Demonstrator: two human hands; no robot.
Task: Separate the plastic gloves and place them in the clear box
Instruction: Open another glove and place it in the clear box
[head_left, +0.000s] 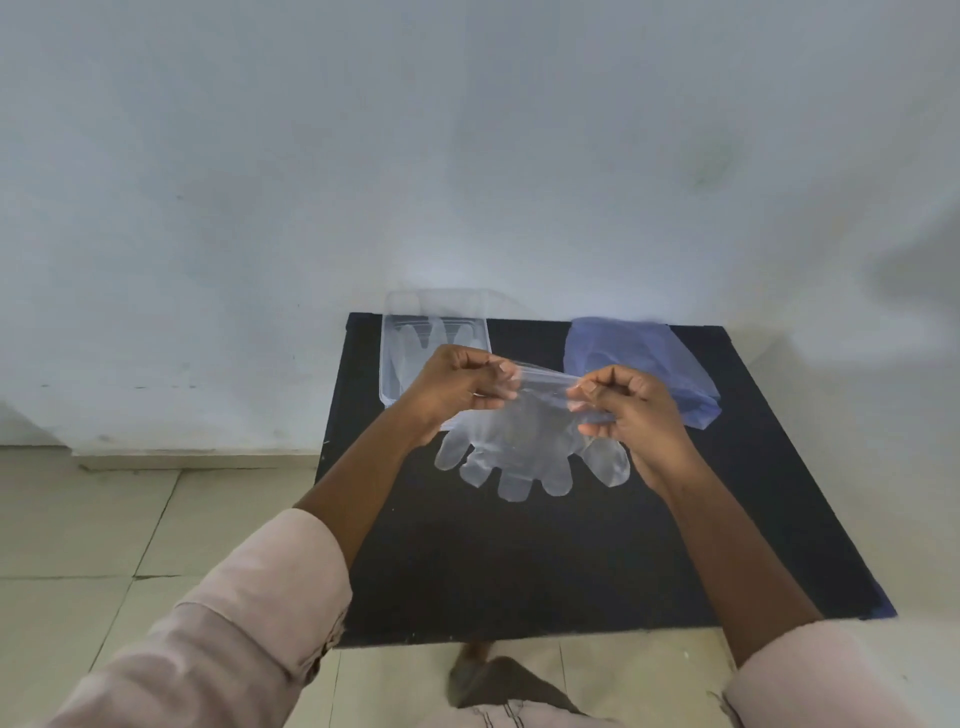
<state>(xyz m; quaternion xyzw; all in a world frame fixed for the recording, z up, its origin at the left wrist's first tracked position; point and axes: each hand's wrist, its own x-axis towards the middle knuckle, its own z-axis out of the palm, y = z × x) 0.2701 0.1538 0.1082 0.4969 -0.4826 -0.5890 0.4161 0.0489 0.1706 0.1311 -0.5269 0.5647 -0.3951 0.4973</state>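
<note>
Head view, read left to right. At about 11 o'clock on the black counter (571, 561) stands the clear box (392, 387), open at the top; at least one plastic glove (415, 340) already lies flat inside it, fingertips toward the wall. How many are stacked there cannot be told through the clear film.

At centre, the left hand (457, 387) pinches the cuff edge of the held gloves (519, 447) between thumb and curled fingers (501, 371). The right hand (631, 410) grips the opposite side of the same cuff, its fingers likewise pressed onto the film. The cuff is stretched taut between the two hands, and the glove fingers hang toward 6 o'clock, above the counter. The doubled outlines suggest more than one layer, so the peeling-apart step appears to be in hand.

At about 1 o'clock, behind the right hand, lies a bluish plastic bag (639, 364), probably the supply of gloves.

Judged progress: partly done. Separation of the held layers and their placing in the box remain; whatever the bag holds is unseen.
</note>
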